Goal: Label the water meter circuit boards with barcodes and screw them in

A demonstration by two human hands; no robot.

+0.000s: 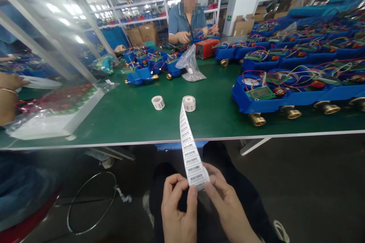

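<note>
A long white strip of barcode labels (189,148) runs from a small roll (189,103) on the green table (137,114) down over the edge to my lap. My left hand (178,209) pinches the strip's lower end with thumb and fingers. My right hand (228,205) pinches the same end from the right side. A second small label roll (157,102) lies on the table to the left of the first.
Rows of blue water meters (288,91) with wires and brass fittings fill the right side. A plastic bag of small parts (190,66) and several more meters (148,68) sit farther back. A person in a blue shirt (186,19) works across the table. A white tray (57,117) lies at left.
</note>
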